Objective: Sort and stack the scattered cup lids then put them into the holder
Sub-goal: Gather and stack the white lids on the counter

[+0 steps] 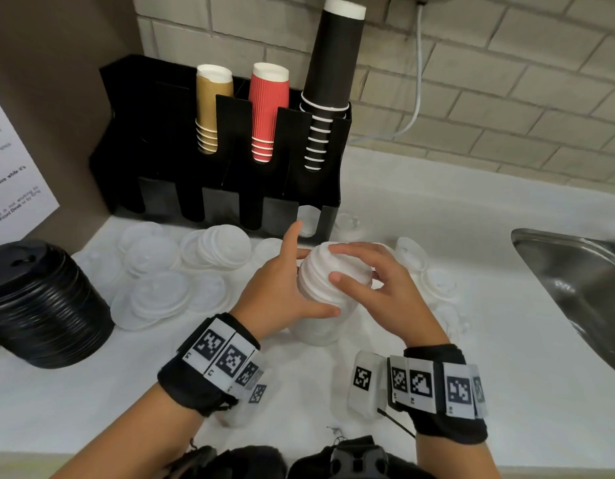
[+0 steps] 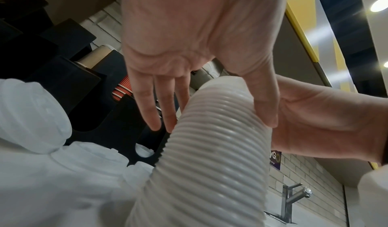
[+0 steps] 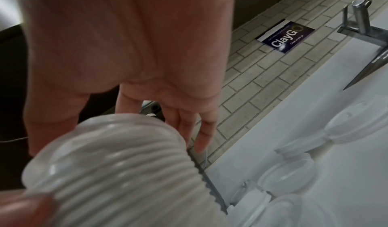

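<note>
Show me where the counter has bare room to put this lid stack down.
Bare counter lies near the front edge, between the black lid stack and the left hand. More lies before the sink. By the holder, loose lids crowd it.

Holder [image 1: 161, 160] stands at far left of counter [image 1: 506, 375], cups in its upper slots. Scattered lids [image 1: 161, 271] lie before it. Lid stack [image 1: 328, 288] at centre, between both hands. Sink [image 1: 575, 281] lies right. Second lid stack [image 1: 40, 305] near left.
</note>
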Tool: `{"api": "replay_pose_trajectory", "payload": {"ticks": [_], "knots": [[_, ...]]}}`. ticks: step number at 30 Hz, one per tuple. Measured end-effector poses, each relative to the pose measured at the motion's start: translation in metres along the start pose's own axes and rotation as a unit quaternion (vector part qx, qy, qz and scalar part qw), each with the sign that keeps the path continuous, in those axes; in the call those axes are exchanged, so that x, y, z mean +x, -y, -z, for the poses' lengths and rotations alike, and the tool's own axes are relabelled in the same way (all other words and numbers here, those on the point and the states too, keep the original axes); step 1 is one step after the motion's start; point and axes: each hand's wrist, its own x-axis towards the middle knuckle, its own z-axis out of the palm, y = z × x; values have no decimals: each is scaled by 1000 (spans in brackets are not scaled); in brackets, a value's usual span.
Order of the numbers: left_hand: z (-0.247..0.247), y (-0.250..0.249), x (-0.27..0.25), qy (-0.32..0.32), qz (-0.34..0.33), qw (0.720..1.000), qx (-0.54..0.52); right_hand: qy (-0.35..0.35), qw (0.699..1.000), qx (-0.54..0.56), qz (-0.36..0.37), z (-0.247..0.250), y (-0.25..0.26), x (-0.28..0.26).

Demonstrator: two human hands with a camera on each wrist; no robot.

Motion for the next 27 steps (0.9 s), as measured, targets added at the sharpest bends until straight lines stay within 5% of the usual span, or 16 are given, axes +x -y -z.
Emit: {"api": "replay_pose_trajectory", "payload": {"ticks": [12,16,21,24,27], "knots": [[3,-4,-2,2,17,1000,-3,33,997,-73,1,-5,5,1],[12,-9,-5,64,27,997,-43,14,998,-64,11,-6,5,-1],[13,-22,-4,78,160,964,-197,3,999,-42,2,-9,1,-3],[0,-22,-3,84,214,956,-181,9,998,-19,-64,-9,-3,-6],[-6,-17,-2,93,270,936,-205,28,972,69,-222,-14,-7,-9]]}}
